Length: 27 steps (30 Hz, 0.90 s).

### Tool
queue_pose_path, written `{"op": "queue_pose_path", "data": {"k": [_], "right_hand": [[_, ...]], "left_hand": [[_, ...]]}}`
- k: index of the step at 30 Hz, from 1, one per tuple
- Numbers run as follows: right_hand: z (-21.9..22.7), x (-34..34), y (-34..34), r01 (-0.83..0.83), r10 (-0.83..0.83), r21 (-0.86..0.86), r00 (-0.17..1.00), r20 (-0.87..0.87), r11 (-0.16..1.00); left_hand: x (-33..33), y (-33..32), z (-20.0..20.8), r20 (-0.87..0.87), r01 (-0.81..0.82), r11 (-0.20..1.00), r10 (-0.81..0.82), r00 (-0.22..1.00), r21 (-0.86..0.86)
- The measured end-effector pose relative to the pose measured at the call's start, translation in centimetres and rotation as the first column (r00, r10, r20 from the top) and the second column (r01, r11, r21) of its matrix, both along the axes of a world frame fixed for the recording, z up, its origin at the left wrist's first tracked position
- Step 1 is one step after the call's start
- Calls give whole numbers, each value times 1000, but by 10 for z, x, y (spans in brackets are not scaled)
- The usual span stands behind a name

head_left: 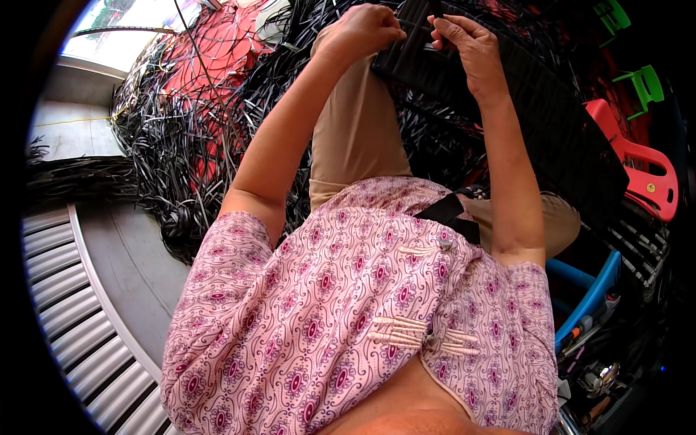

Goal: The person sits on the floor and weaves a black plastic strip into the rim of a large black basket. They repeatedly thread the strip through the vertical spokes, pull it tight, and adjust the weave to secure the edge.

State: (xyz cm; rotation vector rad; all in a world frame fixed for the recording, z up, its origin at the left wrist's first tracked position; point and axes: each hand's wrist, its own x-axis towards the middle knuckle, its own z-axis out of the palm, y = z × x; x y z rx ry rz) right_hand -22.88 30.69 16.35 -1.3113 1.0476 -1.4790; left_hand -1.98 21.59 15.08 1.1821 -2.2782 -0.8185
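Red floor (217, 69), seen remotely through my head camera, lies largely under a tangle of loose black strips (199, 127), flat, narrow and glossy. Bowed silver slats (76, 312) lie at left; a smooth red plastic chair (656, 177) and a green chair (645, 88) stand at right. The thing being worked, a broad, dark woven panel (522, 116), lies ahead and to the right, close under my hands; its fine ribbing is dim. My hands are apart. The right hand (464, 45) appears to pinch a dark strip (436, 9) between thumb and fingers; the left hand (370, 30) is curled near the panel's edge, and I cannot tell whether it grips anything. I judge the work partly done: much of the panel looks filled, while the strip between the hands seems unfinished. How much remains, the shadow hides.
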Motion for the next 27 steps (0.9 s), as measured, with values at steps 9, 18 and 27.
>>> {"op": "queue_pose_path", "data": {"k": [9, 18, 27], "right_hand": [[-5, -8, 4, 68, -61, 100, 995, -77, 993], [-3, 2, 5, 147, -118, 198, 981, -151, 969], [-12, 4, -5, 175, -96, 225, 941, -325, 959]], "left_hand": [[-10, 26, 19, 238, -118, 993, 107, 965, 30], [-22, 43, 20, 323, -170, 942, 262, 909, -288], [-23, 41, 7, 257, -165, 892, 291, 921, -420]]}}
